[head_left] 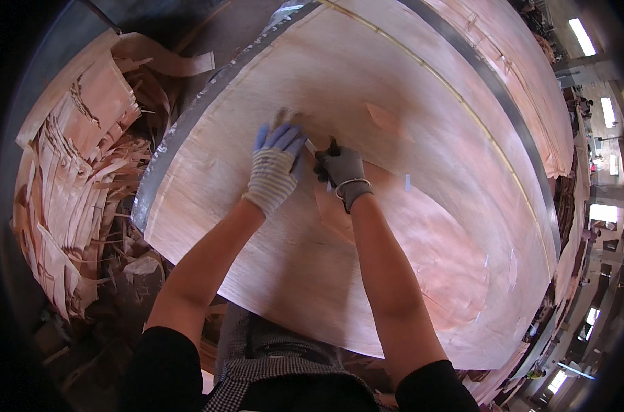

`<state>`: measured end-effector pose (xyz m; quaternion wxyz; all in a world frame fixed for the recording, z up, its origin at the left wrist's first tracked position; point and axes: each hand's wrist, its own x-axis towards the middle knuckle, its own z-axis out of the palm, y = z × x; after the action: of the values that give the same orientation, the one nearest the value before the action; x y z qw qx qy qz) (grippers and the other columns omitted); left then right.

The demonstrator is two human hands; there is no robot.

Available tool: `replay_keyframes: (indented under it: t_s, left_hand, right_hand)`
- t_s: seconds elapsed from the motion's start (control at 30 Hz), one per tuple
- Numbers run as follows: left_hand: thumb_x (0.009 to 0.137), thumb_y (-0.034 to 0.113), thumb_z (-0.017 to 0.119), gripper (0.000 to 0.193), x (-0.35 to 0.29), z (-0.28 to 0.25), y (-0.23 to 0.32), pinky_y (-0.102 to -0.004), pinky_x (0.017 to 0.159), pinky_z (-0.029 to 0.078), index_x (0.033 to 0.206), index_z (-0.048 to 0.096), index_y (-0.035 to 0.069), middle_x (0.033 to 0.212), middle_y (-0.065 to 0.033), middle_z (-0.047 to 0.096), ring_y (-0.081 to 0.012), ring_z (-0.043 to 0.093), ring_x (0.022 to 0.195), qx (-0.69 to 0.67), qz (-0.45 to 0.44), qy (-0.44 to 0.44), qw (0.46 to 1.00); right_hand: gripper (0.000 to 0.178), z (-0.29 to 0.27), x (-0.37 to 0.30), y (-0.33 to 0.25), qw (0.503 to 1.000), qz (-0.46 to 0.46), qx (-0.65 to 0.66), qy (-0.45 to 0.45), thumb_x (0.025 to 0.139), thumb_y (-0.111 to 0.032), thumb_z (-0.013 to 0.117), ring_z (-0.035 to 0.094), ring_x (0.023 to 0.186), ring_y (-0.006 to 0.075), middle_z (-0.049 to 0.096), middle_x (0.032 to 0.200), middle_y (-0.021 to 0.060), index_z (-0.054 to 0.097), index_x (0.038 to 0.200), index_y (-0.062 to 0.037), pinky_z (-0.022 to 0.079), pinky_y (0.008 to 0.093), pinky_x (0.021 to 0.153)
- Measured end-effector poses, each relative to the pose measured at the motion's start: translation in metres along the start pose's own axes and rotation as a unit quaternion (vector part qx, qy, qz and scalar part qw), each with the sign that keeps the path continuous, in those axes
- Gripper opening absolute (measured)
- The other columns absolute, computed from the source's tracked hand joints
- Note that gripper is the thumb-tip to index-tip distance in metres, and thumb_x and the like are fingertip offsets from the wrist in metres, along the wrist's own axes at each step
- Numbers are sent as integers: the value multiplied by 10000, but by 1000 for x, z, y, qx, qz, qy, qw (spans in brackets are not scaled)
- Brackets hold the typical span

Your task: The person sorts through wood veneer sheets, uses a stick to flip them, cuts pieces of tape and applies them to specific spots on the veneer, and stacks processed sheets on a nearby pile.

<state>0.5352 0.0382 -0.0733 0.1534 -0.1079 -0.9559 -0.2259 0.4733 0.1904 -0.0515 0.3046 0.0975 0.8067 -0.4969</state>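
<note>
From my remote view, the broad, pale veneer sheet (216,185) lies beneath both hands. I see the left hand (274,165), in a striped glove with blue fingers, extended palm-down over the sheet, fingers slightly spread, gripping nothing. The right hand (343,167), gray-gloved, curls around a small pale-tipped object (310,145) whose kind I cannot tell. A reddish patch (435,254) extends rightward; torn veneer strips (85,165) lie left.
</note>
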Motion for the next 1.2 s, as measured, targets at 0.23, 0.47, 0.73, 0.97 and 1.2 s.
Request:
replay_keyframes:
  t_s: [0.23, 0.47, 0.73, 0.97, 1.2]
  left_hand:
    - [872, 253, 434, 418, 2, 24, -16, -406, 1077, 209, 1235, 479, 50, 1288, -114, 467, -257, 396, 1222, 111, 142, -127, 975]
    - [849, 275, 474, 392, 9, 3, 95, -450, 1065, 207, 1179, 533, 72, 1244, -118, 509, -266, 452, 1165, 95, 80, -240, 963]
    - [840, 211, 490, 329, -52, 41, 161, -461, 1076, 188, 1123, 574, 65, 1158, -130, 567, -298, 452, 1161, -74, 262, -245, 930]
    - [807, 170, 545, 384, -65, 27, 236, -501, 1048, 215, 1170, 533, 48, 1214, -138, 526, -319, 436, 1176, -72, 198, -185, 960]
    - [787, 138, 565, 390, -40, 72, 430, -493, 1031, 242, 1167, 532, 57, 1210, -126, 526, -319, 431, 1172, -128, 321, -69, 936]
  right_hand:
    - [190, -8, 11, 41, 792, -394, -431, 180, 793, -176, 579, 595, 491, 171, 623, 604, 94, 641, 794, 4, 471, 304, 481]
    - [186, -87, -129, 109, 982, 137, 39, 124, 814, -231, 621, 582, 453, 123, 613, 567, 51, 605, 785, -48, 376, 245, 337]
    - [393, -98, -264, 241, 939, 199, -198, 197, 724, -405, 646, 631, 598, 264, 632, 646, 145, 648, 805, -20, 496, 376, 603]
    - [188, -266, -477, 348, 830, 173, 230, 478, 862, -213, 577, 546, 444, 124, 621, 656, 58, 648, 886, -41, 371, 237, 348]
    - [435, -557, -682, 365, 650, -114, 180, 729, 862, -400, 561, 636, 666, 185, 603, 1034, 53, 553, 1139, -65, 451, 247, 453]
